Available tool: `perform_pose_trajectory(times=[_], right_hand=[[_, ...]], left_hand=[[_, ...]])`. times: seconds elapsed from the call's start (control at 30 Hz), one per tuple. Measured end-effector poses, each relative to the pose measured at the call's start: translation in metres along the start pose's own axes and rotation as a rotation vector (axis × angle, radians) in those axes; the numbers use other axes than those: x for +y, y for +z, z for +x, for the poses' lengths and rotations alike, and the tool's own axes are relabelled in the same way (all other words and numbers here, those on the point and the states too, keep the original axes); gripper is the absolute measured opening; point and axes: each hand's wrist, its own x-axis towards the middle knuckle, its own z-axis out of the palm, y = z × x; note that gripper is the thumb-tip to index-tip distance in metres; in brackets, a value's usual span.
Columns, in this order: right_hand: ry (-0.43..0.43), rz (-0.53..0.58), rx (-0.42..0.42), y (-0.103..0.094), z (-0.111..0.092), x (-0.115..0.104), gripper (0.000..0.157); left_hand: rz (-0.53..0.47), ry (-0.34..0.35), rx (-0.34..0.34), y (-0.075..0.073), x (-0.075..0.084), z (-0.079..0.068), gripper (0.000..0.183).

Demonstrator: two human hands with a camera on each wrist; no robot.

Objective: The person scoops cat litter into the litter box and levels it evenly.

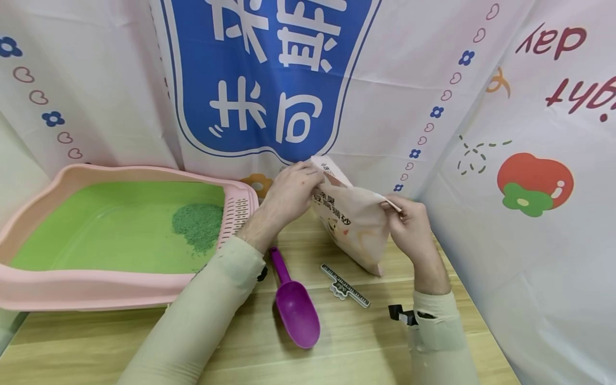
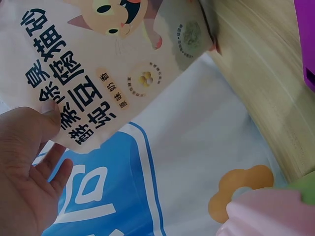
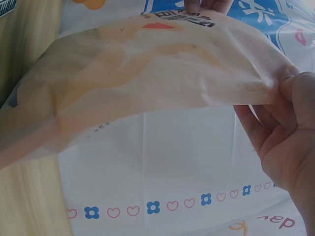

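Note:
A pale pink bag of cat litter (image 1: 356, 219), printed with dark characters and a cartoon cat, stands tilted on the wooden table. My left hand (image 1: 294, 190) pinches its top left corner; in the left wrist view the thumb presses on the printed front of the bag (image 2: 113, 64). With thumb and fingers, my right hand (image 1: 409, 227) grips the top right corner, also visible in the right wrist view on the bag (image 3: 162, 78). Between the hands the top edge gapes somewhat. The contents of the bag are hidden.
A purple scoop (image 1: 298, 315) and a flat clip (image 1: 345, 286) lie on the table (image 1: 356, 347) in front of the bag. At left sits a pink litter box (image 1: 110, 283) with a green floor and a heap of green granules (image 1: 197, 224). Printed cloth (image 1: 394, 80) hangs behind.

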Motion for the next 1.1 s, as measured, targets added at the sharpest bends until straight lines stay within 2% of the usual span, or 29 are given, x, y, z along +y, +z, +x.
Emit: perform_pose_trajectory(times=[0.1, 0.33, 0.53, 0.67, 0.83, 1.0, 1.1], right_hand=[[0.044, -0.005, 0.023, -0.003, 0.002, 0.002, 0.014], [0.151, -0.022, 0.083, -0.007, 0.010, 0.012, 0.016], [0.234, -0.014, 0.136, -0.006, 0.022, 0.023, 0.020], [0.269, 0.054, 0.160, -0.006, 0.027, 0.027, 0.019], [0.330, 0.117, 0.153, -0.007, 0.029, 0.030, 0.023], [0.382, 0.103, 0.140, -0.010, 0.028, 0.030, 0.029], [0.416, 0.097, 0.120, -0.010, 0.026, 0.029, 0.033]], left_hand=[[0.005, 0.011, 0.024, -0.002, 0.001, -0.002, 0.014], [0.009, 0.025, 0.058, -0.009, 0.007, -0.005, 0.008], [0.032, 0.025, 0.037, -0.017, 0.017, -0.008, 0.008], [0.042, 0.037, 0.015, -0.022, 0.020, -0.010, 0.009], [0.012, 0.014, -0.019, -0.029, 0.006, -0.011, 0.014], [0.048, -0.031, -0.096, -0.036, -0.014, -0.015, 0.023], [-0.003, -0.072, -0.122, -0.036, -0.023, -0.018, 0.021]])
